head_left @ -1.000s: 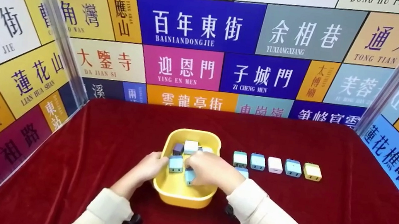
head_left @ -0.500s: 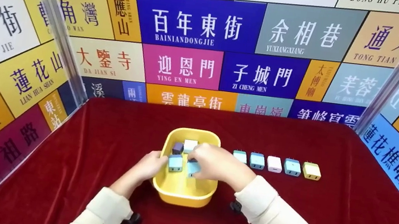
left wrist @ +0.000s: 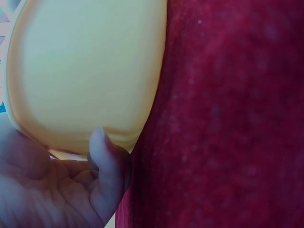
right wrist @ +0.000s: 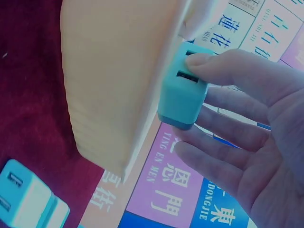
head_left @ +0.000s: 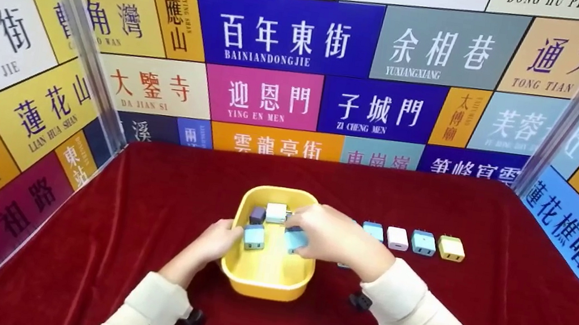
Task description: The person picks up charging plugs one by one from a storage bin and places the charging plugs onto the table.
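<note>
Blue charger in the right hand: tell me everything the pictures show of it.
The blue charger is a rounded block, apparently plastic, light blue with a darker band at one end. Two dark slots show at its other end, one partly covered by the thumb. The right hand pinches it. In the head view it appears over the right part of the yellow tub; whether it touches the tub can't be told. No prongs can be made out.

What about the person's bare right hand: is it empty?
No: in the right wrist view, the right hand pinches a light-blue, boxy plastic charger with two dark ports.
</note>
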A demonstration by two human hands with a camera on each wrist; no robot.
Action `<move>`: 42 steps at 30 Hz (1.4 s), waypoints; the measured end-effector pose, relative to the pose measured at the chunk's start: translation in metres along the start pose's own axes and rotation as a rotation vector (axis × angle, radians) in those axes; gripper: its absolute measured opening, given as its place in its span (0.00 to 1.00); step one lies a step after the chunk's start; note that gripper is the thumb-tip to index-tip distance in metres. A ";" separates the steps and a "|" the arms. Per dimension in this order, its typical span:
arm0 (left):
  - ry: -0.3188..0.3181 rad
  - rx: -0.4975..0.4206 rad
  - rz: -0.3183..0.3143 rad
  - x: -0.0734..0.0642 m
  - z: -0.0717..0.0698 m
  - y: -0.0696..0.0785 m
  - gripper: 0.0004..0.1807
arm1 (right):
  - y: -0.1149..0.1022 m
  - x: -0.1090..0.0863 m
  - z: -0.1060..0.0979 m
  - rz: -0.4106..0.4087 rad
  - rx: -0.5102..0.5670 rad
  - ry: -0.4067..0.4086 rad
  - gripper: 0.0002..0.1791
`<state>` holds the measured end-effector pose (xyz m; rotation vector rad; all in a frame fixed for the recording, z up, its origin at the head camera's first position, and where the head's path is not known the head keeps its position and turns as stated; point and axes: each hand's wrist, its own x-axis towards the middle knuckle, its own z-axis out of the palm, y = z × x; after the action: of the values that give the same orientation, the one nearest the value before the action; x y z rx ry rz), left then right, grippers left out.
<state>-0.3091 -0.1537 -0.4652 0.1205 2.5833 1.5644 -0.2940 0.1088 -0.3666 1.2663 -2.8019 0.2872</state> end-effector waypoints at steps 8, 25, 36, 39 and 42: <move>0.020 -0.001 -0.015 -0.003 0.002 0.002 0.18 | 0.011 -0.016 -0.006 0.028 0.034 0.043 0.18; 0.008 0.001 -0.024 -0.001 0.000 0.001 0.21 | 0.041 -0.054 -0.008 0.077 0.030 0.081 0.19; 0.016 0.006 -0.012 -0.001 0.001 0.001 0.17 | 0.061 -0.074 0.005 0.057 -0.003 0.100 0.16; 0.005 -0.002 -0.002 -0.001 0.000 0.002 0.18 | 0.064 -0.079 0.007 0.069 0.004 0.100 0.17; -0.014 -0.019 0.039 0.007 -0.001 -0.012 0.18 | 0.068 -0.083 0.009 0.075 0.002 0.096 0.17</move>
<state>-0.3164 -0.1589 -0.4760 0.1809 2.5702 1.5953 -0.2897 0.2127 -0.3956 1.1181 -2.7723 0.3448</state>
